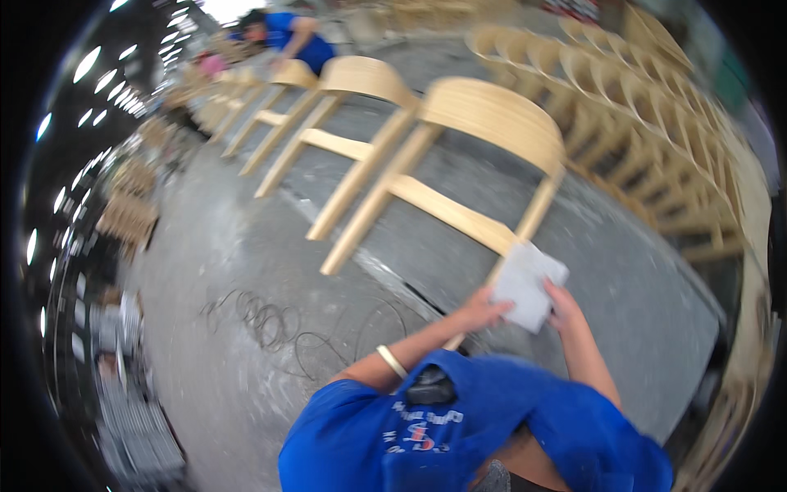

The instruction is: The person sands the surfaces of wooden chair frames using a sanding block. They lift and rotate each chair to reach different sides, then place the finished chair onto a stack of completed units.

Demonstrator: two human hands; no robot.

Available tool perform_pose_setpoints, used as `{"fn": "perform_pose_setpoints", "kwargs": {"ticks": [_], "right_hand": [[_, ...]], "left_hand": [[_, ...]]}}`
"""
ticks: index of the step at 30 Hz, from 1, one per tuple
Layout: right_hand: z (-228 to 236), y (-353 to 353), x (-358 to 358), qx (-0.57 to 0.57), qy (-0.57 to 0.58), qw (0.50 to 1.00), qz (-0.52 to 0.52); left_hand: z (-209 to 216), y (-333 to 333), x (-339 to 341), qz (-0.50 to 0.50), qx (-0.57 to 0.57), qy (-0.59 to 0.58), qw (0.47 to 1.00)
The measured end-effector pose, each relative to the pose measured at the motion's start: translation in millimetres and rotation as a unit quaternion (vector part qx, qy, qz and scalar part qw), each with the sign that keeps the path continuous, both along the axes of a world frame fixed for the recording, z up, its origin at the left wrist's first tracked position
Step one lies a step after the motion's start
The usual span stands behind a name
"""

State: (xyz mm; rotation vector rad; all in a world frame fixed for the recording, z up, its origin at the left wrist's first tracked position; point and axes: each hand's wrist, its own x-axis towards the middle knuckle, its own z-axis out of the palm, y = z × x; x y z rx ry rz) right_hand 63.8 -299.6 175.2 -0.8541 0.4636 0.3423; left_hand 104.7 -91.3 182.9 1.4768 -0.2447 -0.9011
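Between my two hands is a white, roughly square sheet (529,283); blur hides whether it is paper, cloth or a thin pad. My left hand (485,313) grips its lower left edge, and my right hand (561,307) is closed on its right edge. Just beyond lies a pale wooden chair frame (492,111) with a curved backrest, two legs and a crossbar (451,215). The sheet covers part of the frame's right leg; whether it touches the wood I cannot tell.
The frame rests on a grey worktop (639,328). More chair frames (361,78) line up to the far left, where a person in blue (299,37) bends over one. Stacked curved wooden parts (623,90) stand at right. A coiled cable (270,320) lies on the floor.
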Motion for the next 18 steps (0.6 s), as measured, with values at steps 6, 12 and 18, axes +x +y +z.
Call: {"fn": "perform_pose_setpoints", "kwargs": {"ticks": [6, 12, 18], "right_hand": [[25, 4, 13, -0.045, -0.027, 0.995, 0.088], [28, 14, 24, -0.045, -0.046, 0.992, 0.108], [13, 12, 48, -0.142, -0.030, 0.977, 0.154]], "left_hand": [[8, 8, 13, -0.001, -0.016, -0.006, 1.000], [2, 16, 18, 0.013, -0.050, -0.005, 0.999], [-20, 23, 28, 0.059, 0.064, 0.027, 0.996]]}}
